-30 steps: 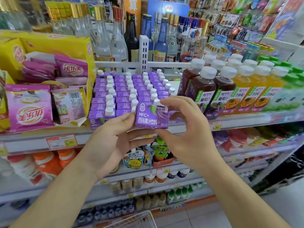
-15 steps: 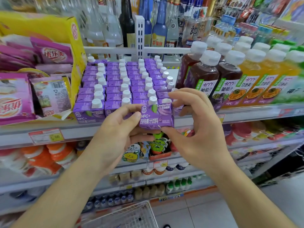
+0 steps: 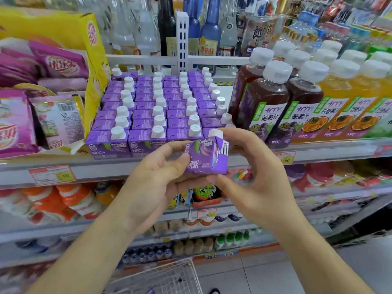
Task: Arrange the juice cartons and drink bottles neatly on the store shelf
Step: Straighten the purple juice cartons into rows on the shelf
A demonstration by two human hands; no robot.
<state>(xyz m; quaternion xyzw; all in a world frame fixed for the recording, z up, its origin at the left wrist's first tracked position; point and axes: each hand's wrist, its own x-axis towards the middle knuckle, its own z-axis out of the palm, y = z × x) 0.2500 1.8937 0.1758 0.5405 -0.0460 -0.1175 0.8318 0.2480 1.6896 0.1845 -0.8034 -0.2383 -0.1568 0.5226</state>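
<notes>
From the head view, I hold one purple carton [image 3: 206, 157] pinched between my left hand [image 3: 158, 177] and right hand [image 3: 252, 177], just before the shelf edge [image 3: 318, 152]. A second ago its front faced me; now it's twisted, side panel showing, so placing into the front-right gap comes next, I judge.

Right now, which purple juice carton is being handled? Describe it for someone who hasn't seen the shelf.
On the middle white shelf, find the block of purple white-capped cartons left of the dark grape juice bottles. The small purple juice carton is held off the shelf, tilted, between left hand and right hand.
</notes>
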